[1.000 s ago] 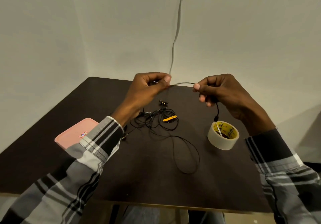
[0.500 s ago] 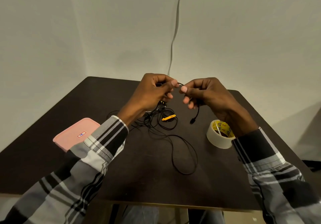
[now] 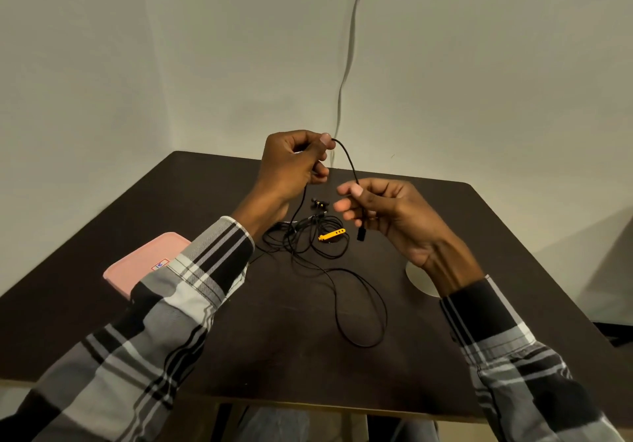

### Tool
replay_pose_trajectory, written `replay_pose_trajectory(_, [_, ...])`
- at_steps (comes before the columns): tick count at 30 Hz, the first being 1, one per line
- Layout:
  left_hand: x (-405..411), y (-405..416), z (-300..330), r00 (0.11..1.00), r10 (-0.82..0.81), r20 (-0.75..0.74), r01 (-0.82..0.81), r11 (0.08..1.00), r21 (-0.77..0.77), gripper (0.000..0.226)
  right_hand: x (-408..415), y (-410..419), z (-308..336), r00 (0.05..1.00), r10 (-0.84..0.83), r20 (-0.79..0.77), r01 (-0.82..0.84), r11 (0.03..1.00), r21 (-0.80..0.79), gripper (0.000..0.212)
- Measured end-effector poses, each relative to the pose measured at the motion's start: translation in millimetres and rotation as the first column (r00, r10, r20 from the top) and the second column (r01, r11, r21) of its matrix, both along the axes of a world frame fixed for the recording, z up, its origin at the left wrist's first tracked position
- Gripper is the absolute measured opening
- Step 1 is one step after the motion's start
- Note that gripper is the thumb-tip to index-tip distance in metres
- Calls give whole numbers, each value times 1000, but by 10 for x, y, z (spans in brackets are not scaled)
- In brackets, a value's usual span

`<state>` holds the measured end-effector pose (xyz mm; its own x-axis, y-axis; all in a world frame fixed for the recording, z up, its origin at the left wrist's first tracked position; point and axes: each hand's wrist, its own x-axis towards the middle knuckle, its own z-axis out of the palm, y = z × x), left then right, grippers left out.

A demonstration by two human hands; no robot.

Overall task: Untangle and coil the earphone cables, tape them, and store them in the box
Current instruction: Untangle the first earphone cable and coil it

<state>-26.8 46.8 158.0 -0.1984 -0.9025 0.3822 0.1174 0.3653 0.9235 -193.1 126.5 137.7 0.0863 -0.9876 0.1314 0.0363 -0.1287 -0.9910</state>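
A black earphone cable [image 3: 348, 160] arcs in the air between my two hands above the dark table [image 3: 205, 338]. My left hand [image 3: 291, 164] pinches it at the top between thumb and forefinger. My right hand [image 3: 380, 215], lower and to the right, grips the cable's end part, whose plug [image 3: 361, 235] hangs below the fingers. The rest lies as a tangle [image 3: 308, 236] with a yellow clip [image 3: 331, 235] and earbuds [image 3: 319, 203], and one long loop [image 3: 363, 308] trails toward me. The tape roll [image 3: 419, 278] is mostly hidden behind my right wrist.
A pink box [image 3: 137, 268] lies at the left, partly under my left sleeve. A white wire [image 3: 346, 75] runs down the wall behind the table. The table's near edge is close to my body.
My hands came together, then parted again. My left hand has risen and my right hand has dropped lower, now covering most of the tape roll. The cable now arcs downward between them.
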Motion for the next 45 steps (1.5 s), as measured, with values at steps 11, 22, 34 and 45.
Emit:
replay_pose_trajectory(11, [49, -127, -73, 994, 106, -22, -104, 992, 75, 19, 131, 79, 42, 973, 118, 198, -119, 993, -8, 33])
replay_pose_trajectory(22, [47, -81, -258, 996, 5, 88, -14, 994, 105, 20, 206, 66, 177, 851, 221, 476, -107, 961, -256, 36])
replay_pose_trajectory(34, [92, 194, -481, 948, -53, 314, 83, 993, -83, 20, -103, -170, 135, 930, -314, -193, 191, 858, -477, 17])
replay_pose_trajectory(45, [222, 255, -13, 975, -49, 215, 103, 963, -250, 21, -108, 6, 121, 865, 35, -501, -153, 968, -197, 22])
